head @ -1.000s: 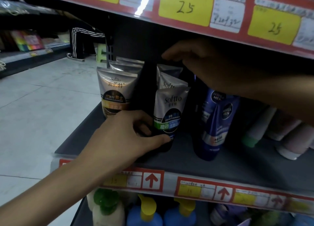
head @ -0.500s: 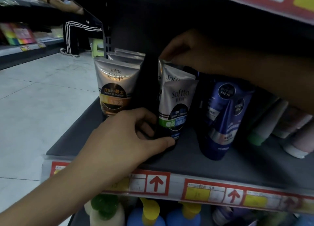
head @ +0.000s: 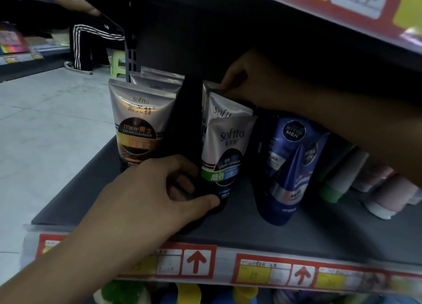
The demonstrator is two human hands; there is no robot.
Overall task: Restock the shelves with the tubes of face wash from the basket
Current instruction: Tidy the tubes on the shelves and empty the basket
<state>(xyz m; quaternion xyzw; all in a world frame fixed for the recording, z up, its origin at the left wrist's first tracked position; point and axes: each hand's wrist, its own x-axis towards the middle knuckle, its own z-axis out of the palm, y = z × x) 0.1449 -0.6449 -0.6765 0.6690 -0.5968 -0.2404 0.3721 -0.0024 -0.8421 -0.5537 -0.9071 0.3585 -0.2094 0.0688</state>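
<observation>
Where the head view looks down on the dark shelf [head: 296,233], item: front Softto tube [head: 228,148], standing cap-down, long axis upright, crimp uppermost, label outward. The left hand [head: 155,196] curls round its black cap; the right hand [head: 242,79] pinches the crimp of the rear tube [head: 219,107] just behind. Likely light, soft-walled, slick; best held at the stiff cap or crimp.

Floor [head: 45,132]: pale grey tiles, thin dark joints.
Green stool [head: 117,62]: on the floor, far back.
Far rack [head: 20,54]: left side, low, blurred coloured goods.
Light: dim, deep shadow at the back.
</observation>
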